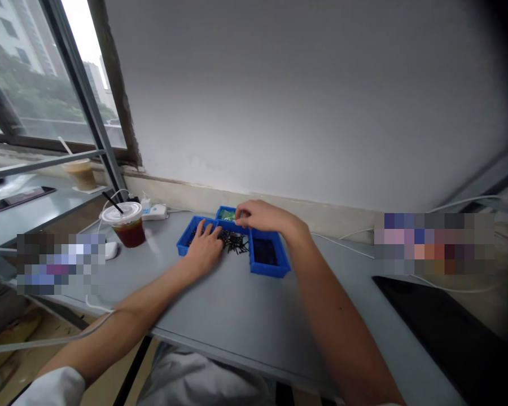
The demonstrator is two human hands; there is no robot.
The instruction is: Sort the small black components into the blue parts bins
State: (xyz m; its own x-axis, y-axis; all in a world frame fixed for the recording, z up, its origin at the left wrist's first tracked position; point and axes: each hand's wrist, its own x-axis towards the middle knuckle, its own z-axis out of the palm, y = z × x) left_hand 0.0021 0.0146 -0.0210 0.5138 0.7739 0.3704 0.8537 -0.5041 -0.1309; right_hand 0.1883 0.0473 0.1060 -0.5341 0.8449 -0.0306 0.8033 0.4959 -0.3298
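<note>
My left hand [205, 248] lies with fingers spread at the right side of a blue bin [181, 248], partly hiding what is in it. Beside those fingers a loose pile of small black screw-like pieces [236, 242] is spread on the desk. My right hand [265, 216] is closed in a pinch at the right end of the back blue bin [220, 209], which has green contents [227, 215]. Anything between its fingertips is too small to make out. Below my right wrist stands another blue bin [271, 269] with dark contents [266, 252].
A lidded cup of dark red drink [129, 231] stands on the left of the grey desk [224, 316], near a white power strip [156, 212]. A black flat panel [432, 321] lies at the right. White cables [347, 248] run along the wall. A metal frame [108, 163] rises at left.
</note>
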